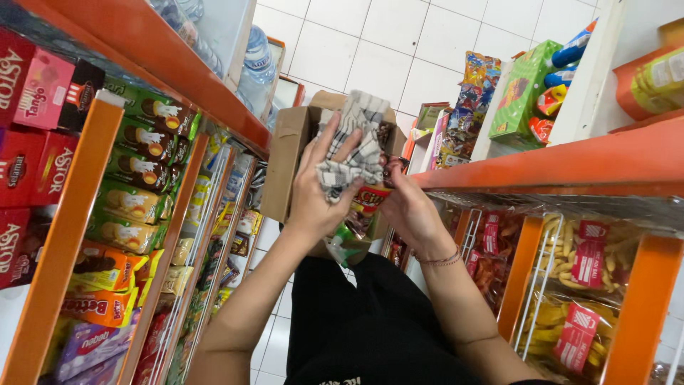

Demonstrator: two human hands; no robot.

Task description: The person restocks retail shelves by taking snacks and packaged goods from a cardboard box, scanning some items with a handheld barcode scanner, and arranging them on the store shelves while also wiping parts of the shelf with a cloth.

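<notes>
Wiping is the step in hand: my left hand [318, 187] presses a checked grey-and-white cloth [354, 142] over the open cardboard box [285, 160], fingers clutching it. My right hand [405, 203], just beside the box, grips a red snack packet [370, 197]. Next, I judge, a firm rub along the packet. The cloth looks crumpled and soft.

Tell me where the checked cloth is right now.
In the head view the checked cloth sits centre frame, gripped by the left hand, above the open cardboard box.
</notes>
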